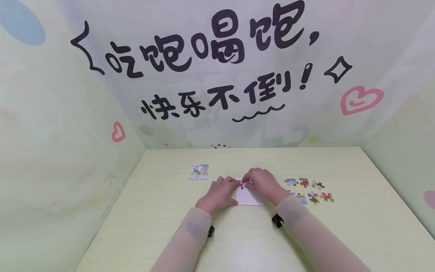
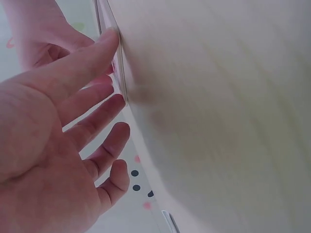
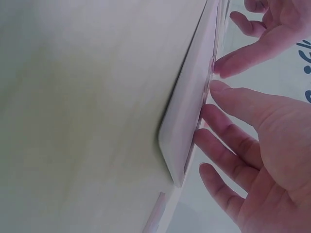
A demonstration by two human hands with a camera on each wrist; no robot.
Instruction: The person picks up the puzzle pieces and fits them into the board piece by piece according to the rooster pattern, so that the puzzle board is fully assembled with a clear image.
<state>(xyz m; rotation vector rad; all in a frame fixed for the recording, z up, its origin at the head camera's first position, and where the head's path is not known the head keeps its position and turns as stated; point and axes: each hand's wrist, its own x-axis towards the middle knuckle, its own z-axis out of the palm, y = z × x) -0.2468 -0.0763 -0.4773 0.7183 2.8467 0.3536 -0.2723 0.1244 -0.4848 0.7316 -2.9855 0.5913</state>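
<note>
A white puzzle board [image 1: 249, 197] with a raised rim lies between both hands. Near its upper left corner sits a small colourful jigsaw piece [image 1: 242, 185]. My right hand [image 1: 263, 184] reaches over the board from the right and pinches at this piece with thumb and forefinger; its other fingers hang loosely bent in the right wrist view. My left hand [image 1: 219, 192] rests along the board's left edge. Its thumb touches the lower left corner, and the forefinger reaches the piece. The left wrist view shows the other left fingers [image 2: 114, 145] spread, with nothing in them.
Several loose jigsaw pieces [image 1: 312, 190] lie in two rows to the right, some partly behind the right wrist. A square picture card [image 1: 199, 171] lies at the back left. The pale tabletop [image 1: 142, 219] meets printed walls [image 1: 217, 124] at its back and sides.
</note>
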